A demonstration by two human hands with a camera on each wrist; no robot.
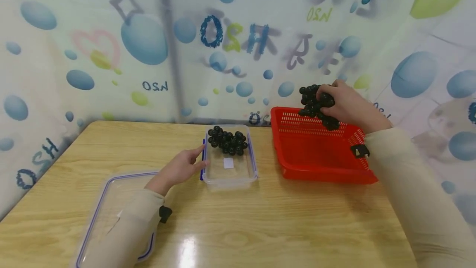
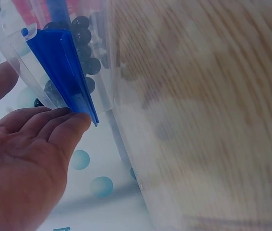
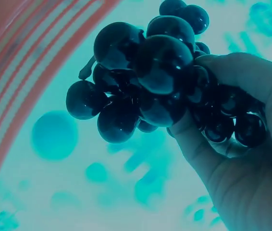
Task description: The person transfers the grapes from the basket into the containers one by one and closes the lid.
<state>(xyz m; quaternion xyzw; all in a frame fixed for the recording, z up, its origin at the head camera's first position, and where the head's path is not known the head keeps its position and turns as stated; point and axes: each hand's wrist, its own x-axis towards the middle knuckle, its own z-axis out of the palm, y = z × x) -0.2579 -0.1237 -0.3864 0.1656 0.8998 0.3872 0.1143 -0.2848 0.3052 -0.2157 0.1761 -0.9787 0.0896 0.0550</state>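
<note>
My right hand (image 1: 343, 102) grips a bunch of dark grapes (image 1: 312, 101) above the back of a red basket (image 1: 327, 173); the right wrist view shows thumb and fingers around the bunch (image 3: 165, 62). At the middle of the table stands a clear plastic container (image 1: 241, 173) with another bunch of dark grapes (image 1: 227, 140) inside. My left hand (image 1: 182, 166) is at the container's left side, fingers extended. In the left wrist view, the fingertips touch the blue side latch (image 2: 61, 67), and the thumb lies by the clear wall.
A clear lid (image 1: 111, 193) with a blue seal lies at the front left, partly under my left forearm. A patterned curtain (image 1: 230, 90) hangs right behind the wooden table (image 1: 238, 226). Inside the container is a small white square (image 1: 228, 163).
</note>
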